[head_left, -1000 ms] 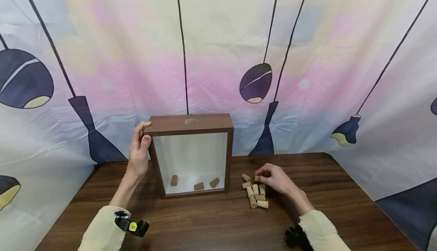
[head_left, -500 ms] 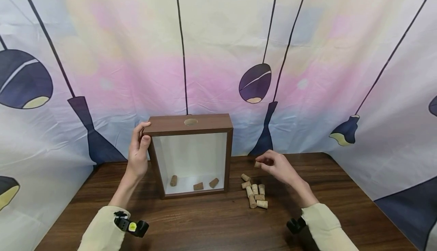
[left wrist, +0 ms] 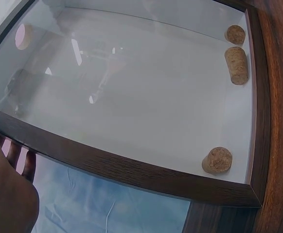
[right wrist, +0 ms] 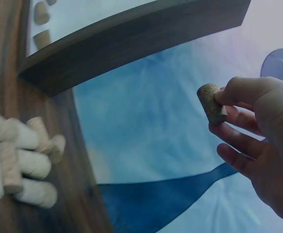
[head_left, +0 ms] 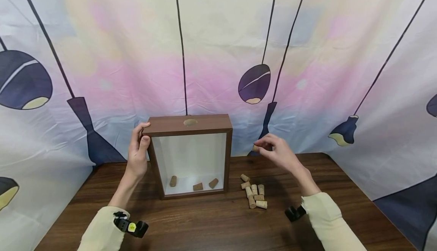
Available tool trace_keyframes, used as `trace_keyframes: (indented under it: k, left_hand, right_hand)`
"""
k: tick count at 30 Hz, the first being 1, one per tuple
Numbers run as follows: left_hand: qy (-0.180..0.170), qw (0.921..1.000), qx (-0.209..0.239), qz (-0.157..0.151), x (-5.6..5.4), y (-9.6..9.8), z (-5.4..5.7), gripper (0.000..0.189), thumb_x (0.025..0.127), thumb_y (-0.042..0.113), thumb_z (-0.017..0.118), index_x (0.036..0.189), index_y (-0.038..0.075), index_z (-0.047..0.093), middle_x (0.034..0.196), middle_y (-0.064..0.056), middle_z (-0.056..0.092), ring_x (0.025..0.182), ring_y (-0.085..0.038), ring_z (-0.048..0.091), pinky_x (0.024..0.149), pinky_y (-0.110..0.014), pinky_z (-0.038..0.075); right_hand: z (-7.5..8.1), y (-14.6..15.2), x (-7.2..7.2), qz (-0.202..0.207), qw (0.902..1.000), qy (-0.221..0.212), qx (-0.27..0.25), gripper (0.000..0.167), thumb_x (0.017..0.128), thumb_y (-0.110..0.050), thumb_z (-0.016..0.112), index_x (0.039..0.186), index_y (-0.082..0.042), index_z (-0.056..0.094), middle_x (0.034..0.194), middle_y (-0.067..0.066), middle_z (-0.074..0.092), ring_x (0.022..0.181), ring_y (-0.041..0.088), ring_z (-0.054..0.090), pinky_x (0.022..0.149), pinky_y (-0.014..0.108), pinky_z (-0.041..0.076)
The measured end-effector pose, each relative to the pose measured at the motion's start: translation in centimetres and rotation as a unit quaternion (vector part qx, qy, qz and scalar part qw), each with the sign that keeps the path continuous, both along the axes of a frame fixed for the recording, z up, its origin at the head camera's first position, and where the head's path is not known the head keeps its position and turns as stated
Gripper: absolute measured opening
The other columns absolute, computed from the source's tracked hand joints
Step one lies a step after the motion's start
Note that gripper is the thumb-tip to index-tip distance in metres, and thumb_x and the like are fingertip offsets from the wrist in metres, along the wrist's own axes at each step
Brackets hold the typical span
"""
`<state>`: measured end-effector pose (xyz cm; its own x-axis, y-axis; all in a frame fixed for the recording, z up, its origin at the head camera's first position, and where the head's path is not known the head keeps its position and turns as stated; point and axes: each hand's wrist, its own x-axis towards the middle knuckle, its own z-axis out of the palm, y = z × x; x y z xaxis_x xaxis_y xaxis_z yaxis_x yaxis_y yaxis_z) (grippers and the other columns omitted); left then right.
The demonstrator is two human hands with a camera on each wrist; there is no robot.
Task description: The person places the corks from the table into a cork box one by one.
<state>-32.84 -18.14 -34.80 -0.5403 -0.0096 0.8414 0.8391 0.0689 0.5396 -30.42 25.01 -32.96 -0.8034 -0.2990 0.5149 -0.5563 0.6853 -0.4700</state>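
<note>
A brown wooden shadow box (head_left: 190, 125) with a clear front stands upright on the table, a round hole (head_left: 190, 122) in its top. Inside, three corks lie at the bottom, one of them a cork (left wrist: 237, 65) near the side frame in the left wrist view. My left hand (head_left: 137, 154) grips the box's upper left corner, thumb on the front side and fingers behind. Between thumb and fingertips, my right hand (head_left: 278, 152) pinches a cork (right wrist: 212, 104), raised above the table to the right of the box.
A loose pile of several corks (head_left: 252, 201) lies on the dark wooden table (head_left: 205, 224), right of the box. A printed fabric backdrop (head_left: 218, 54) hangs close behind the table and box.
My right hand has lifted one cork off the pile and carried it upward, to about the upper part of the box. The left hand and the box stay where they were.
</note>
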Motion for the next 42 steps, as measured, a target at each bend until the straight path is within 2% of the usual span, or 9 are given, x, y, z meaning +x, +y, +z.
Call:
trace_keyframes:
  k: [3, 7, 10, 14, 17, 27, 30, 36, 42]
  left_hand:
    - [0.002, 1.0, -0.001, 0.001, 0.0, 0.0, 0.0, 0.043, 0.108, 0.019, 0.039, 0.141, -0.008, 0.038, 0.106, 0.011, 0.039, 0.083, -0.009, 0.031, 0.081, -0.024, 0.023]
    - [0.004, 1.0, -0.001, -0.002, 0.0, 0.0, -0.1, 0.042, 0.108, 0.018, 0.038, 0.141, -0.008, 0.038, 0.12, 0.011, 0.041, 0.09, -0.009, 0.034, 0.084, -0.024, 0.023]
    - [0.006, 1.0, -0.001, -0.006, 0.0, 0.0, -0.1, 0.042, 0.108, 0.017, 0.038, 0.142, -0.008, 0.038, 0.112, 0.011, 0.041, 0.09, -0.009, 0.034, 0.085, -0.024, 0.023]
    - [0.01, 0.9999, -0.001, -0.01, 0.0, 0.1, 0.0, 0.04, 0.108, 0.014, 0.038, 0.142, -0.007, 0.038, 0.093, 0.01, 0.034, 0.082, -0.009, 0.03, 0.082, -0.024, 0.023]
    - [0.013, 0.9999, -0.003, -0.01, 0.1, 0.2, 0.1, 0.04, 0.108, 0.014, 0.038, 0.141, -0.007, 0.038, 0.089, 0.009, 0.032, 0.078, -0.01, 0.029, 0.079, -0.025, 0.023]
    - [0.012, 0.9999, -0.006, -0.005, 0.2, 0.1, -0.1, 0.039, 0.108, 0.013, 0.037, 0.141, -0.007, 0.038, 0.091, 0.01, 0.035, 0.074, -0.01, 0.028, 0.073, -0.026, 0.022]
    - [0.017, 0.9998, -0.01, -0.005, 0.1, 0.0, -0.2, 0.04, 0.108, 0.014, 0.037, 0.142, -0.007, 0.038, 0.09, 0.008, 0.034, 0.073, -0.011, 0.027, 0.073, -0.025, 0.022]
    - [0.01, 0.9999, -0.003, -0.005, 0.0, -0.1, -0.4, 0.04, 0.108, 0.015, 0.037, 0.142, -0.007, 0.039, 0.097, 0.01, 0.038, 0.079, -0.01, 0.029, 0.078, -0.025, 0.022]
    - [0.018, 0.9998, -0.007, 0.0, -0.1, -0.1, -0.3, 0.041, 0.108, 0.016, 0.038, 0.143, -0.005, 0.04, 0.081, 0.006, 0.03, 0.071, -0.011, 0.026, 0.073, -0.026, 0.022]
  right_hand:
    - [1.1, -0.5, 0.0, 0.009, 0.9997, 0.022, -0.001, 0.02, 0.091, -0.009, 0.067, 0.108, -0.013, 0.075, 0.097, -0.002, 0.066, 0.081, 0.01, 0.058, 0.072, 0.029, 0.05]
    - [2.5, -1.3, -0.1, 0.021, 0.9983, 0.054, -0.001, 0.019, 0.09, -0.008, 0.067, 0.107, -0.012, 0.076, 0.097, -0.001, 0.066, 0.084, 0.01, 0.061, 0.075, 0.028, 0.051]
    - [3.6, -1.9, 0.1, 0.025, 0.9979, 0.06, 0.001, 0.018, 0.091, -0.009, 0.067, 0.107, -0.012, 0.076, 0.099, 0.0, 0.067, 0.086, 0.011, 0.063, 0.076, 0.026, 0.051]
    - [5.0, -2.7, 0.3, 0.021, 0.9978, 0.063, 0.003, 0.018, 0.092, -0.011, 0.067, 0.107, -0.014, 0.076, 0.1, -0.002, 0.067, 0.089, 0.011, 0.063, 0.077, 0.026, 0.05]
    - [6.0, -3.3, 0.4, 0.025, 0.997, 0.073, 0.003, 0.018, 0.092, -0.012, 0.067, 0.107, -0.014, 0.076, 0.1, -0.002, 0.067, 0.09, 0.011, 0.063, 0.08, 0.027, 0.05]
    - [8.5, -5.4, 0.6, 0.052, 0.9937, 0.099, 0.005, 0.017, 0.093, -0.012, 0.067, 0.107, -0.014, 0.076, 0.1, -0.002, 0.066, 0.091, 0.012, 0.063, 0.085, 0.038, 0.052]
    - [9.1, -6.2, 0.4, 0.064, 0.992, 0.108, 0.005, 0.016, 0.093, -0.011, 0.066, 0.104, -0.013, 0.076, 0.098, -0.002, 0.067, 0.09, 0.011, 0.062, 0.084, 0.035, 0.051]
    - [10.1, -7.3, 0.2, 0.079, 0.9888, 0.126, 0.012, 0.014, 0.091, -0.007, 0.066, 0.097, -0.013, 0.078, 0.098, -0.001, 0.067, 0.09, 0.015, 0.059, 0.08, 0.03, 0.047]
    - [11.2, -7.9, 0.4, 0.089, 0.9859, 0.141, 0.019, 0.014, 0.091, -0.008, 0.067, 0.098, -0.014, 0.077, 0.097, -0.002, 0.067, 0.089, 0.016, 0.06, 0.084, 0.029, 0.042]
